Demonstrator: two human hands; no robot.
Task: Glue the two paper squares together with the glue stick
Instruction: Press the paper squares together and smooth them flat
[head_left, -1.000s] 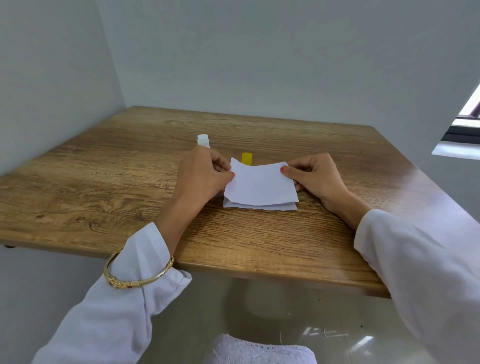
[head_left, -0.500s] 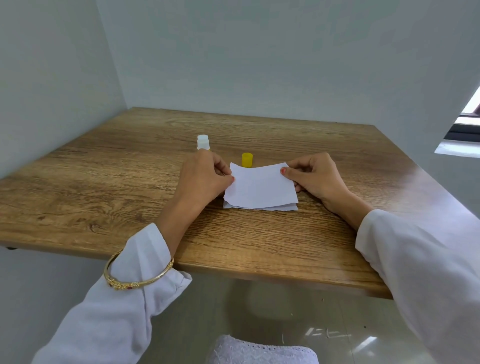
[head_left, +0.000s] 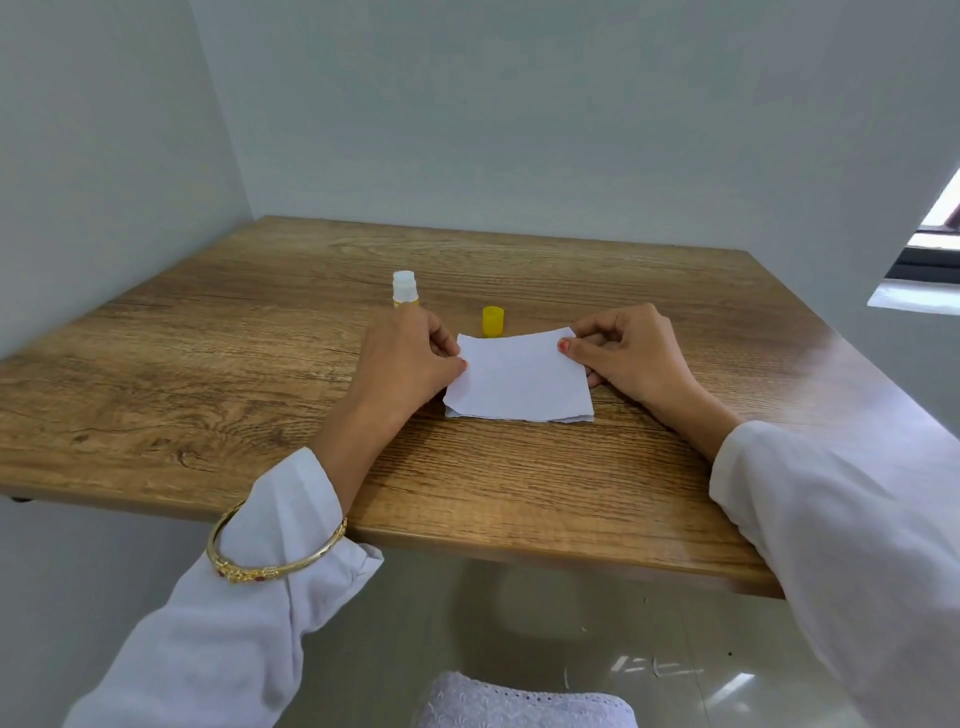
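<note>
1. The upper paper square (head_left: 522, 375) lies over the lower paper square (head_left: 519, 417) on the worktop (head_left: 218, 374), long edges running left-right.
2. The left hand (head_left: 410, 358) pinches its left edge; the right hand (head_left: 626, 353) pinches its right.
3. Beyond, the yellow cap (head_left: 493, 320) and the uncapped glue stick (head_left: 404, 288) stand upright.

A wooden table (head_left: 208, 374) with a strong grain fills the middle of the view, set into a corner between two pale grey walls (head_left: 519, 114). At the far right a window (head_left: 935, 244) lets in bright light. Below the table's near edge lies a glossy tiled floor (head_left: 545, 623). A gold bangle (head_left: 270, 566) circles a white sleeve (head_left: 218, 639).
</note>
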